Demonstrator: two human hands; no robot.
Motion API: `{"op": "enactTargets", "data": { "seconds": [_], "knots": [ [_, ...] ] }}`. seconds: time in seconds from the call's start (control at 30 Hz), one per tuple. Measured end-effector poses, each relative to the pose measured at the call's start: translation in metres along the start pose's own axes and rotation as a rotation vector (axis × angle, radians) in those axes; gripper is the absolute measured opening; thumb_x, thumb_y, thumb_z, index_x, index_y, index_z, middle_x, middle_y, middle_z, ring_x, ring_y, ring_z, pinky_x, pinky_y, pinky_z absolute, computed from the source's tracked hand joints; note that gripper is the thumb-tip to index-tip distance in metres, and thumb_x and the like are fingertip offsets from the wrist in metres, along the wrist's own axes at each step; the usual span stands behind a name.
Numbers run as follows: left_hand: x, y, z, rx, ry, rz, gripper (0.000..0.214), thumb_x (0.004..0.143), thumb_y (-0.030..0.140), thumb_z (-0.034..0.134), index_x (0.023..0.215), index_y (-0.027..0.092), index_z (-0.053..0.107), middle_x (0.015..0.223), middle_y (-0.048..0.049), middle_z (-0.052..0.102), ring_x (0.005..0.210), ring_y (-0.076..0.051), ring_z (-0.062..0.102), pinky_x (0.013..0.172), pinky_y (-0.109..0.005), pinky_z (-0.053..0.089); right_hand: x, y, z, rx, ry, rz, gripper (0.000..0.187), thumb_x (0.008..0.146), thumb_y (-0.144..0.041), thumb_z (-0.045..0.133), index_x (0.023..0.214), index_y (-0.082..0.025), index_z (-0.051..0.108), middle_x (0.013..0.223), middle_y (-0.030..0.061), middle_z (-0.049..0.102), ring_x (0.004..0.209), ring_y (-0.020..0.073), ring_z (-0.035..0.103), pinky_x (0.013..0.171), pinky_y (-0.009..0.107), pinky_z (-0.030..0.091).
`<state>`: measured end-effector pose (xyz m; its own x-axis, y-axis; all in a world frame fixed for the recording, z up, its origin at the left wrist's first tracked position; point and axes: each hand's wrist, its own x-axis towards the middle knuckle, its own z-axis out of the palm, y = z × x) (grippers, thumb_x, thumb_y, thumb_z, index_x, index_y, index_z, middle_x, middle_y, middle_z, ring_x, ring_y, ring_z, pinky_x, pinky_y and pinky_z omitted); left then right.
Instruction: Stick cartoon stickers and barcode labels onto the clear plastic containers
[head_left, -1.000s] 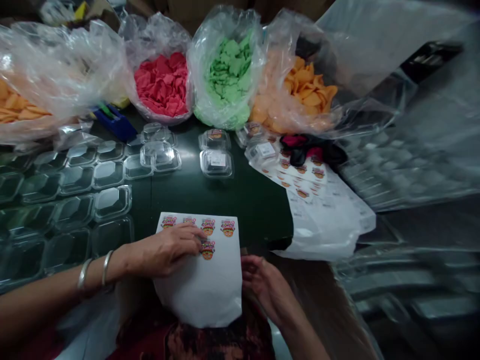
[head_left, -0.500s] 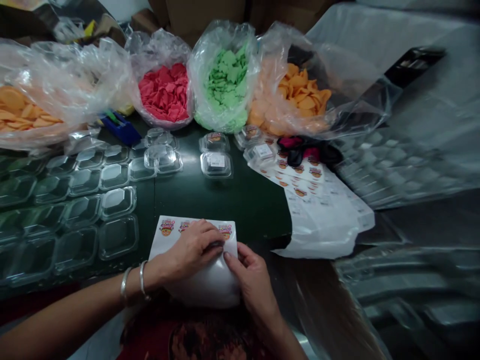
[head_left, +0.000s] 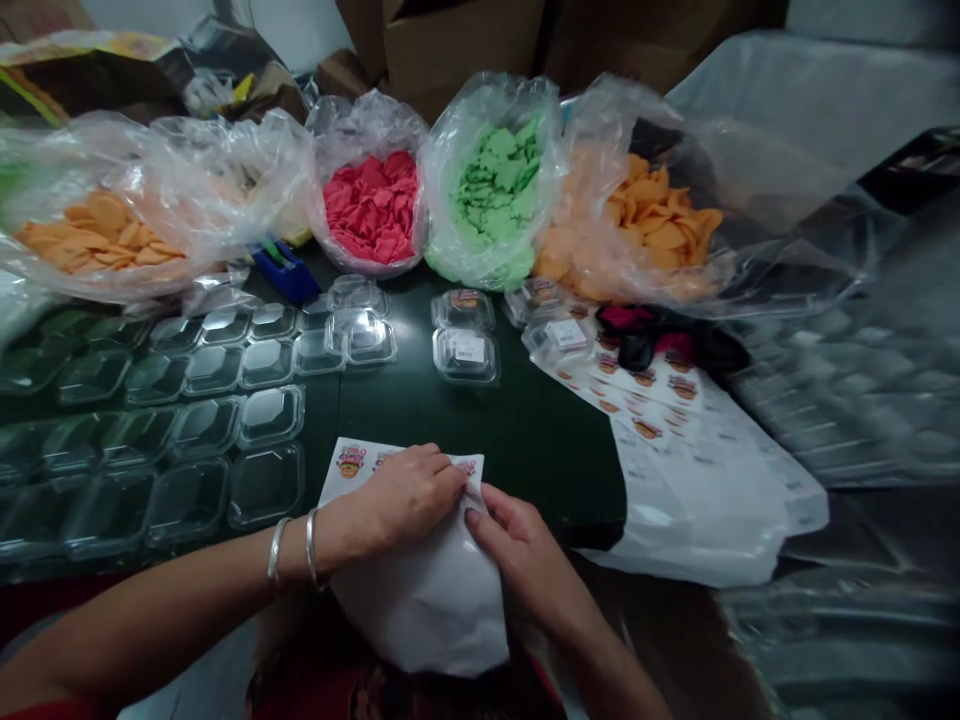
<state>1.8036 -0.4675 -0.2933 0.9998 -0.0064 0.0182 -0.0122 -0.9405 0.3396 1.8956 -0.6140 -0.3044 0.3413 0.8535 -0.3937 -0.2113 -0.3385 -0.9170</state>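
A white sticker sheet (head_left: 431,610) with round-faced, colourful stickers along its top row lies at the table's front edge, its lower part hanging toward my body. My left hand (head_left: 409,500), with two silver bangles on the wrist, reaches across it. Its fingers are curled closed at the sheet's top right corner, over a sticker. My right hand (head_left: 521,550) pinches the sheet's right edge between thumb and fingers, just below the left fingertips. Whether a sticker is lifted from the backing is hidden under the left fingers.
Rows of clear plastic containers (head_left: 202,420) cover the left side. Two small closed containers (head_left: 466,355) stand mid-table. Behind are bags of red (head_left: 371,205), green (head_left: 499,190) and orange (head_left: 660,220) pieces and a blue tape dispenser (head_left: 285,270). More sticker sheets (head_left: 690,480) overhang at right.
The camera view has shifted, so the table things appear farther right. My left fingers have moved nearer the sheet's right corner, and the sheet's lower part hangs lower. Both hands remain on it.
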Motion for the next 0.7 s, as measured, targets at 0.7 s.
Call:
{"op": "enactTargets", "data": {
  "seconds": [0.7],
  "knots": [
    [0.010,-0.019,-0.005,-0.137,0.149,-0.178,0.015,0.085,0.015,0.048,0.080,0.015,0.062,0.074,-0.0041,0.062,0.066,-0.015,0.056,0.064,-0.028,0.048,0.029,-0.025,-0.011,0.168,-0.164,0.104,0.038,0.079,-0.043,0.055,0.101,-0.014,0.065,0.074,0.0014,0.064,0.063,0.0130,0.051,0.059,0.022,0.037]
  ]
}}
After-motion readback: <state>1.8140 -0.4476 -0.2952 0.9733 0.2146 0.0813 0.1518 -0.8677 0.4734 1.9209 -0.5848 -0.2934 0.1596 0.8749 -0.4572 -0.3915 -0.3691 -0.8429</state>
